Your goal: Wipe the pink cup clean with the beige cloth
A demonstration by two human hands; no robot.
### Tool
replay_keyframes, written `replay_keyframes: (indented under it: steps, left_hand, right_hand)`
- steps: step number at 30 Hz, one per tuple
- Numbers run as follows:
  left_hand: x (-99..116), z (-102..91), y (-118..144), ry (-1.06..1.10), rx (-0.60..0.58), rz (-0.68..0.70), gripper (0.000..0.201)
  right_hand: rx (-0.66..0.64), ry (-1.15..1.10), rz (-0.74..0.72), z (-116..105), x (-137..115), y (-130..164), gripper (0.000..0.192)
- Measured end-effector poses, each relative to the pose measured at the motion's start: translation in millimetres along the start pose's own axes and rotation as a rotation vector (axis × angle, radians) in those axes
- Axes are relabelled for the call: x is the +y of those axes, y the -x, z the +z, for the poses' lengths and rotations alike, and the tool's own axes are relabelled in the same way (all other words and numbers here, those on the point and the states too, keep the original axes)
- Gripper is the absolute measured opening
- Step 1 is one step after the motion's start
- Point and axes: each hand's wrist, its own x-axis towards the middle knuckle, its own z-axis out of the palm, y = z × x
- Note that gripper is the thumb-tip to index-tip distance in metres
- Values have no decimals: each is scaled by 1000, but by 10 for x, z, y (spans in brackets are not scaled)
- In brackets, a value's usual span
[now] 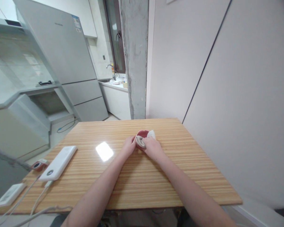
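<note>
Both hands on the wooden table point(137, 176), meeting at a small red round object point(142, 134) with a pale cloth-like piece point(140, 142) draped over its near side and another pale bit point(151, 134) showing at its far right

Right hand point(152, 148): curled over the near right of the red object, fingers closed down on the pale piece; palm side hidden, so depth of grip not readable
Left hand point(129, 145): fingers bent, tips touching the left edge of the pale piece and the red object; whether pinching or only steadying, cannot tell

Red object just beyond the knuckles of the right hand, just right of the left fingertips, partly covered by both

Risks, as judgement:
- glossy tabletop, small object: uneven push from one hand could send it skidding out beyond the fingertips
- pale piece held only at its edge: could slip free under a sideways tug

Well left of the left hand, near the table edge: white power bank point(62, 162) with cable point(39, 198), small reddish device point(39, 164), flat white device point(9, 194); well apart from the hands
</note>
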Motion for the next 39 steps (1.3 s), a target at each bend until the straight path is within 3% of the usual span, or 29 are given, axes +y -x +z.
replay_keyframes:
  steps: [3,7,10,13,17,21,23,26,30,33,35,39]
  left_hand:
    - [70,40,22,241,4,-28,36]
    - [189,138,85,695,-17,-268,77]
    - [208,170,106,835,49,-243,86]
    - [171,131,93,765,210,-139,81]
    - [167,1,100,468,335,-76,68]
    - [236,-149,142,182,301,54,66]
    - [260,-197,153,108,241,109,67]
    - [267,-191,148,89,198,154,64]
    - [262,-33,137,237,290,76,69]
    - [248,91,135,331,308,-19,83]
    - [223,112,132,303,314,-43,82]
    - [168,-33,121,151,334,16,71]
  right_hand:
    - [22,-32,10,-1,10,0,13]
    - [134,-57,-24,-2,-76,5,18]
    - [192,-142,-115,52,-151,-4,29]
    - [167,-239,-208,129,-178,-25,41]
    - [96,-277,-262,163,-140,-66,42]
    - [61,-176,-287,155,-101,-94,32]
    - [91,-70,-212,165,-110,-94,25]
    - [153,36,-56,183,-142,-85,24]
    - [171,-35,-21,201,-142,-69,24]
    - [171,-169,-62,251,-99,-64,24]
    - [170,-244,-127,298,-65,-71,29]
    - [134,-293,-260,316,-6,-109,37]
